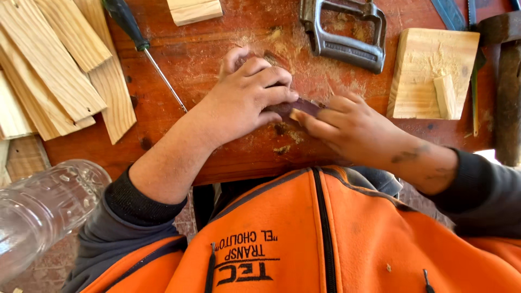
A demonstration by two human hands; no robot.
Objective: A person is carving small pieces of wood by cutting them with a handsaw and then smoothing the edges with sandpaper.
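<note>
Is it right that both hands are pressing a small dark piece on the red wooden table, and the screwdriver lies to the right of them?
Not quite. The head view shows the left hand and right hand on the small dark piece on the red wooden table, but the screwdriver lies to their left, beside the wooden slats.

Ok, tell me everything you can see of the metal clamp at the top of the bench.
The metal clamp is a grey, worn-looking G-shaped frame, seemingly cast steel, with an open rectangular middle and a ribbed lower bar. It lies flat on the reddish wooden bench, among sawdust, its top cut off by the picture's edge. It sits beyond both hands, left of the pale wood block. Neither hand touches it, and nothing is clamped in it; its screw is not visible.
</note>
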